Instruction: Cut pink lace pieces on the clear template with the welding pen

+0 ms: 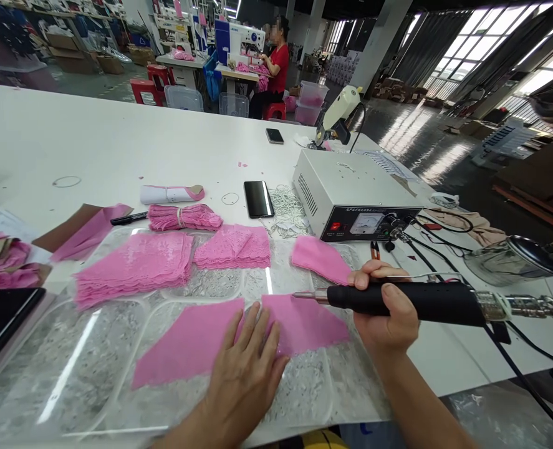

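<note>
My left hand point(248, 365) lies flat with its fingers extended, its fingertips on the inner edges of two pink fabric pieces. The left pink piece point(182, 343) and the right pink piece point(308, 327) lie side by side on a clear, marbled plastic sheet point(89, 368). My right hand point(388, 312) is closed around a black corded handpiece point(426, 302) with a slim metal tip. This tip points left, over the upper edge of the right pink piece; whether it touches the fabric I cannot tell. A separate folded pink piece point(320, 259) lies just above the tip.
Beyond my hands are a pink lace stack point(136, 265), a smaller lace stack point(234, 246), and a tied pink bundle point(182, 216). A control box point(360, 193) with cables stands right, near a glass jar point(514, 259). A phone point(258, 199) lies centrally. A person point(278, 62) sews behind.
</note>
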`<action>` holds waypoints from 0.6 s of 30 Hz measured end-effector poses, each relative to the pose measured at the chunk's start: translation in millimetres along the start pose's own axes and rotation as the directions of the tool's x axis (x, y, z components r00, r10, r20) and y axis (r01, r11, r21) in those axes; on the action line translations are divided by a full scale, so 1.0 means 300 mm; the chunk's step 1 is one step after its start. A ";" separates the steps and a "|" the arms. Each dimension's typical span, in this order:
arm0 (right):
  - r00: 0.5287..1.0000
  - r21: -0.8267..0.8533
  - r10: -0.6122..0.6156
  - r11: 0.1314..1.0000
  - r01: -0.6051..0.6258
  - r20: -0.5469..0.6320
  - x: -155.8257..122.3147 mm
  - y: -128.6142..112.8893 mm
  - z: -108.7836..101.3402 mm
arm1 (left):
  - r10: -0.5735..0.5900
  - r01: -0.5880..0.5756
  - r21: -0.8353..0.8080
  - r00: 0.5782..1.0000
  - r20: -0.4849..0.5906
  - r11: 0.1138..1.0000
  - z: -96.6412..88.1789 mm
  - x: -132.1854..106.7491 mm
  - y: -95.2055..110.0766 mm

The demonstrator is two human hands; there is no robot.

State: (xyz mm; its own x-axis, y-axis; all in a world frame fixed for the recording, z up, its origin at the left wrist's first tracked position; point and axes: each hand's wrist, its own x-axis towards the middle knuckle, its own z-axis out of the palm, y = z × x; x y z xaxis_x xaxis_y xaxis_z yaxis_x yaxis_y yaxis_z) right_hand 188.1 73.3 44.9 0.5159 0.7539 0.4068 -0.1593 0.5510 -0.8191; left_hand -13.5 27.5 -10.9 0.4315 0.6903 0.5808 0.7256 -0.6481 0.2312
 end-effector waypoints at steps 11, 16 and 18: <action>0.995 0.002 0.009 1.000 -0.009 0.095 -0.026 0.028 0.058 | -0.005 0.005 0.011 1.000 0.018 1.000 -0.001 -0.006 0.002; 0.993 -0.004 0.015 1.000 -0.015 0.116 -0.028 0.030 0.060 | -0.019 0.019 0.002 0.999 0.029 1.000 0.003 -0.008 0.004; 0.994 0.005 0.013 1.000 -0.014 0.106 -0.027 0.030 0.064 | -0.016 0.016 0.000 1.000 0.019 1.000 0.005 -0.008 0.001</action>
State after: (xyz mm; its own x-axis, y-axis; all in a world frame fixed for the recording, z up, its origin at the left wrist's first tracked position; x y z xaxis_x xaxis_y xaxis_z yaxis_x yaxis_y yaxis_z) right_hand 166.3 79.0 42.1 0.4215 0.7949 0.4364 -0.1704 0.5421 -0.8229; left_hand -13.5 26.2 -13.4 0.4303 0.7063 0.5621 0.7322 -0.6373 0.2403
